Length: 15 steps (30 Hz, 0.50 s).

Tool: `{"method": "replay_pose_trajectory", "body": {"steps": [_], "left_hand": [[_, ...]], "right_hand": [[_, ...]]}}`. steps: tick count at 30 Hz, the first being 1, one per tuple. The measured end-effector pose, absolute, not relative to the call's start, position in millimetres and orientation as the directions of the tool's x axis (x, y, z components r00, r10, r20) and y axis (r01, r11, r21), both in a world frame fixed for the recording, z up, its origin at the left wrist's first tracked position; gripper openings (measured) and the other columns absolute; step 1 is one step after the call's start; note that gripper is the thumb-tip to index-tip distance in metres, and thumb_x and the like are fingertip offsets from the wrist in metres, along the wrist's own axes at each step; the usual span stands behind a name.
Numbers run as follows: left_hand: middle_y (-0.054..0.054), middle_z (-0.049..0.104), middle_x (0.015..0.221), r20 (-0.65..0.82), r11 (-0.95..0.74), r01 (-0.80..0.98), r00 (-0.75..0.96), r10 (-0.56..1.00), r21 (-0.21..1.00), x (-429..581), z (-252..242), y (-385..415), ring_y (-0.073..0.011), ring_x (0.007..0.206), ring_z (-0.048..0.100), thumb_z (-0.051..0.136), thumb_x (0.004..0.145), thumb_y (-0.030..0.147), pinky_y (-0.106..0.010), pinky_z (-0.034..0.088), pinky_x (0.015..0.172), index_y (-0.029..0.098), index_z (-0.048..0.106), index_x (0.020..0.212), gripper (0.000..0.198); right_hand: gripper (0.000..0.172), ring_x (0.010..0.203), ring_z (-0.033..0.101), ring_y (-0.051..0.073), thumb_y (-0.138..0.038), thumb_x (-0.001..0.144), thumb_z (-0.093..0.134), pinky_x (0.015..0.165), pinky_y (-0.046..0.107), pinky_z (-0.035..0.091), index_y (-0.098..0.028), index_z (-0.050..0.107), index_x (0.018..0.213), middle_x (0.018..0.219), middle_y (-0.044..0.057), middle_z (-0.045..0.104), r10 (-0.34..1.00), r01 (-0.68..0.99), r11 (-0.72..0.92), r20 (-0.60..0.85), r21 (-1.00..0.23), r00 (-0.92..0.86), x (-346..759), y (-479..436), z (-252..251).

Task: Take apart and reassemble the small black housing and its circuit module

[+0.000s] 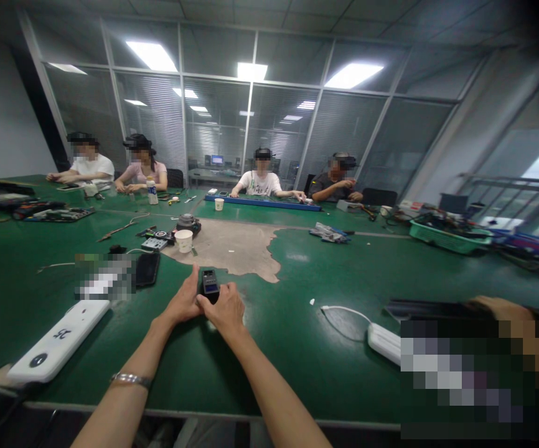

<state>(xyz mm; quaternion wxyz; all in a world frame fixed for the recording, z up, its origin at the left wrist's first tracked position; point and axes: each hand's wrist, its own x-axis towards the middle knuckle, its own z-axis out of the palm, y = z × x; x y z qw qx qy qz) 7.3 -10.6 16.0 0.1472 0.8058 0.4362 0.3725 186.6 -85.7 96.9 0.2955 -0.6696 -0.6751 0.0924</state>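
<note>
A small black box-shaped device (210, 287) with a little bluish screen stands upright just above the green table, or on it; I cannot tell which. My left hand (183, 302) presses along its left side, fingers stretched forward and partly hidden. My right hand (227, 306) has bent fingers around the right side, with its thumb across the near face. Both hands are closed on the device. A silver bracelet (131, 379) circles my left wrist. Beyond the device lies a bare brown patch (232, 246) of the tabletop.
A long white power bank-like bar (59, 341) and a black phone (147, 269) lie left. A paper cup (183, 241) stands by loose electronic parts. Grey gloves (329, 233), a white cabled block (384, 342) and a green basket (451, 236) are right. Several people sit opposite; another person's hand (503, 308) is near right.
</note>
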Motion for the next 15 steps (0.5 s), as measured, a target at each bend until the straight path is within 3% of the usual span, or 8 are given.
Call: {"method": "replay_pose_trajectory", "body": {"steps": [5, 15], "left_hand": [[-0.027, 0.025, 0.172, 0.482, -0.575, 0.594, 0.330, 0.812, 0.563, 8.1, 16.9, -11.4, -0.0440, 0.157, 0.032, 0.077, 0.078, 0.034, -0.065, 0.030, 0.125, 0.017, -0.014, 0.169, 0.130], [-0.028, 0.018, 0.174, 0.425, -0.521, 0.610, 0.310, 0.850, 0.598, 9.8, 29.9, -18.5, -0.0495, 0.159, 0.023, 0.095, 0.065, 0.061, -0.068, 0.025, 0.126, 0.023, -0.015, 0.169, 0.156]], "right_hand": [[0.045, 0.109, 0.069, 0.028, -0.055, 0.091, 0.072, 0.092, 0.034, 0.053, -0.014, 0.074, 0.110, 0.120, 0.014, 0.066, 0.955, 0.841, 0.111, 0.292, -0.530, 0.058, 184.3, -81.5, 92.8], [0.041, 0.112, 0.068, 0.024, -0.052, 0.097, 0.067, 0.096, 0.030, 0.051, -0.017, 0.072, 0.117, 0.123, 0.012, 0.067, 0.881, 0.789, 0.180, 0.453, -0.587, 0.135, 221.2, -72.9, 119.2]]}}
